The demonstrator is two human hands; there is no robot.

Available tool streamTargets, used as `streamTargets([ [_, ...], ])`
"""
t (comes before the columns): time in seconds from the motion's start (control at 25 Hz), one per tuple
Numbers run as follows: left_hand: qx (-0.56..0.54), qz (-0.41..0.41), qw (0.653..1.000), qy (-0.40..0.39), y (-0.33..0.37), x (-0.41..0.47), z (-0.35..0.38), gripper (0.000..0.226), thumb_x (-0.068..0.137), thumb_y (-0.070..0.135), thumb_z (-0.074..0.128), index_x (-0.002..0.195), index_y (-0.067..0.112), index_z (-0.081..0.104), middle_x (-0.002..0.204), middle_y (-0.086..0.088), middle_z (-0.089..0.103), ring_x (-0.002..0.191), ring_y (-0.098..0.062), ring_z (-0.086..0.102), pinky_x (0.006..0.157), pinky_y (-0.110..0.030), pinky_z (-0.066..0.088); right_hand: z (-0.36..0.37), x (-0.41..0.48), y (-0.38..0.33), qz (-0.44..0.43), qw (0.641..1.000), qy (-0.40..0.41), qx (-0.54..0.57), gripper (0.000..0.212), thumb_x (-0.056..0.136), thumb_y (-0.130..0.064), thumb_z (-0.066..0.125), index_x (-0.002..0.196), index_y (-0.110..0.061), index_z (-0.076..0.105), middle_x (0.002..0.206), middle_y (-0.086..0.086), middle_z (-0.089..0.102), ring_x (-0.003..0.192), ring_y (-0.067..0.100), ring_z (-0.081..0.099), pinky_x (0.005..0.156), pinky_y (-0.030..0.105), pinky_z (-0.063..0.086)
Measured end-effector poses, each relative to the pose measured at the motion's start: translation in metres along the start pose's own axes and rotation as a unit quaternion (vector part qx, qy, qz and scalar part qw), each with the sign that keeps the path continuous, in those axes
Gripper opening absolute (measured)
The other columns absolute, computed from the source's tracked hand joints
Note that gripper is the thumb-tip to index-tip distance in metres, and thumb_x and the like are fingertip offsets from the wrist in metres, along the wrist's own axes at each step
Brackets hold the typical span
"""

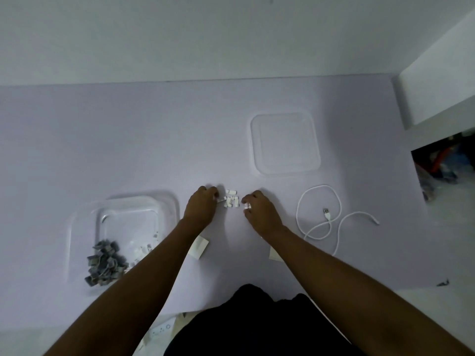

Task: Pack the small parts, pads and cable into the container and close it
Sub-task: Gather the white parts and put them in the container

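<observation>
Both hands work at a small heap of white parts (231, 200) lying in the middle of the tabletop (128, 140). The left hand (201, 208) pinches one white piece at the heap's left edge, and the right hand (261, 209) has its fingers curled round another at the right edge; each grip is narrow and holding a part, though the pieces are too small to tell how many.

The clear container (123, 235) sits near left, open, with grey parts (105, 263) piled in its near corner and a few white bits beside them. Its lid (285, 143) lies flat, far right and well apart. The white cable (326, 214) sprawls loose at the right. Two pale pads (199, 246) lie near, partly under the forearms.

The step in hand looks like gathering the white parts. Next, the collected pieces must be carried left and dropped in the container, without scattering the rest.
</observation>
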State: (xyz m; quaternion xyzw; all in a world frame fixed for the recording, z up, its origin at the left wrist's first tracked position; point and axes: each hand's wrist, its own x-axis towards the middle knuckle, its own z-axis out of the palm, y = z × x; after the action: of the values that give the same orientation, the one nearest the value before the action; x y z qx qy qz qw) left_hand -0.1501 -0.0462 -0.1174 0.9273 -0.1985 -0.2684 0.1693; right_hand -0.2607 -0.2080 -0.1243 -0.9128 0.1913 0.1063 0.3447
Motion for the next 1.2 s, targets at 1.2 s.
streamTargets([
  [1.2,-0.172,-0.035,0.984,0.03,-0.007,-0.004,-0.004,0.03,0.083,0.031,0.07,0.106,0.016,0.059,0.094,0.002,0.058,0.083,-0.016,0.058,0.071,-0.026,0.044,0.01,0.039,-0.011,-0.104,0.992,-0.007,-0.066,0.014,0.076,-0.004,0.067,0.09,-0.007,0.067,0.095,0.01,0.063,0.09,0.033,0.056,0.07,0.041,0.05],
])
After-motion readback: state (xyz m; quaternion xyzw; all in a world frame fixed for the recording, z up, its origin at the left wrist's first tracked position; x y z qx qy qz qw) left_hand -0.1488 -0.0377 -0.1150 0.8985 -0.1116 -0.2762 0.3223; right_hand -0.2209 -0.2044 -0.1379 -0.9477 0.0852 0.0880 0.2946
